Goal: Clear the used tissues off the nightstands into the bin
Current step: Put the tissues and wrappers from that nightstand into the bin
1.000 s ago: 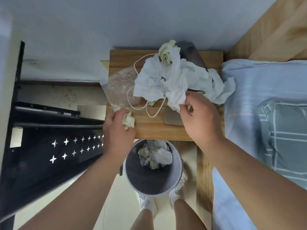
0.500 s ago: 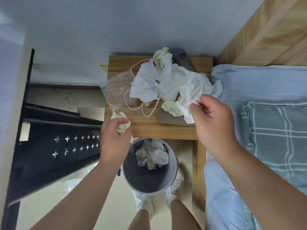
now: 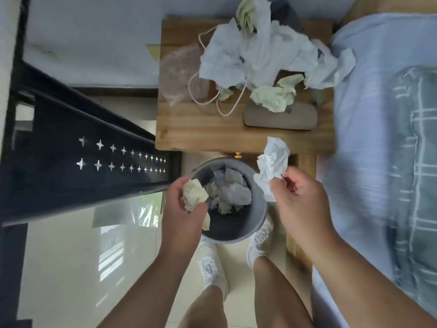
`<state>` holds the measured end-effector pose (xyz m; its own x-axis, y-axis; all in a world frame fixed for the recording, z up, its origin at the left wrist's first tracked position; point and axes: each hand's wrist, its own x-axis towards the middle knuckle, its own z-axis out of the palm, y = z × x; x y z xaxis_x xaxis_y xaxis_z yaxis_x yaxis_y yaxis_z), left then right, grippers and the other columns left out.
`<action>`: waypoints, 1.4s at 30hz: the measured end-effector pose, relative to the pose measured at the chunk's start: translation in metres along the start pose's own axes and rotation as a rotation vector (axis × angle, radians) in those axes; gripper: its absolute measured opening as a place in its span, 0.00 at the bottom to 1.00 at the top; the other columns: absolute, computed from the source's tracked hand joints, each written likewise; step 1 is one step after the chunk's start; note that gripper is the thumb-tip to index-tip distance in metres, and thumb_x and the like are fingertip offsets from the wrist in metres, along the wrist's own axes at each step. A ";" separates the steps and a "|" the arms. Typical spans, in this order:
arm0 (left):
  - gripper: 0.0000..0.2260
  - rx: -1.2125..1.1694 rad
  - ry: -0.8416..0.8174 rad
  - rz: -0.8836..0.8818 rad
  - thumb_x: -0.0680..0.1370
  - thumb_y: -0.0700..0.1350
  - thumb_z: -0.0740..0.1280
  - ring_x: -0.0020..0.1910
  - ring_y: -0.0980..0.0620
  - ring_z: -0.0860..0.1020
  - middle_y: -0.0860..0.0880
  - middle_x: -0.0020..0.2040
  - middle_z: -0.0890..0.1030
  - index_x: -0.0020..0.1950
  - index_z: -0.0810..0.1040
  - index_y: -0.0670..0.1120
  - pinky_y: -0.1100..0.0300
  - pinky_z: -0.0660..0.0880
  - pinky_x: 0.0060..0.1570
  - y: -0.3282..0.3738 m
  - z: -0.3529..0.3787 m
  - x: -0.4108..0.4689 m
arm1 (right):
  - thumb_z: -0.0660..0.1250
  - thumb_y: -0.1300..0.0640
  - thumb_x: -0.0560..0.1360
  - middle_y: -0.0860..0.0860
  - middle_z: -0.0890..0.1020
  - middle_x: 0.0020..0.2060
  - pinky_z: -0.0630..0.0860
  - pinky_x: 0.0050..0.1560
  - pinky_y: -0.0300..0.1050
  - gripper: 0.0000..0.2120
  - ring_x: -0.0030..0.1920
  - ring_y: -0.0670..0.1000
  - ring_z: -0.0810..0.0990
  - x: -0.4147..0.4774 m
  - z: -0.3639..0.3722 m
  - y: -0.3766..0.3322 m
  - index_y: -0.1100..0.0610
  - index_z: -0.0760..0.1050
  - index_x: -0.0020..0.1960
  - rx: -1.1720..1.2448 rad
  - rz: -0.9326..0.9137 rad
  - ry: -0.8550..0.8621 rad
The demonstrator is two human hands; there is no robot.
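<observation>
tissues [image 3: 260,50] likely light, soft, pinchable anywhere: cream wad [image 3: 194,195] gripped in left hand [image 3: 184,221], white wad [image 3: 273,162] pinched in right hand [image 3: 300,200], at bin [image 3: 231,230]

The topmost tissue [image 3: 251,13] is cropped; the bed [image 3: 364,110] is blurred.

Light: soft, even daylight; bright overall, with a cool cast.
Glare: window reflection on glossy floor [image 3: 111,252], lower left.
Shadows: faint; the deepest lies inside the bin [image 3: 227,228].
Blur: heavy motion smear on pillow [image 3: 416,162] and bed [image 3: 359,114] towards the right edge; mild softness on tabletop [image 3: 201,129].
Distortion: wide-angle stretch; black rack [image 3: 71,176] splays at left.
</observation>
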<state>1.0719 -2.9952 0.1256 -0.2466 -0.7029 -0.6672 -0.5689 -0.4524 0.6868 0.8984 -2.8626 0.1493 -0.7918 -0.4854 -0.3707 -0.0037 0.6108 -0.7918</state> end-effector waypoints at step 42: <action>0.09 0.292 -0.025 0.528 0.80 0.51 0.72 0.59 0.59 0.78 0.61 0.56 0.82 0.59 0.81 0.63 0.55 0.77 0.63 0.194 0.088 0.074 | 0.72 0.53 0.78 0.45 0.84 0.56 0.72 0.57 0.28 0.15 0.54 0.39 0.80 0.131 -0.054 -0.055 0.53 0.82 0.64 -0.207 -0.118 0.028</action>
<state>0.8742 -3.0865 0.1844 -0.5710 -0.7765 -0.2665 -0.5555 0.1265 0.8218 0.7623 -2.9262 0.1706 -0.7952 -0.5449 -0.2659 -0.2197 0.6677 -0.7112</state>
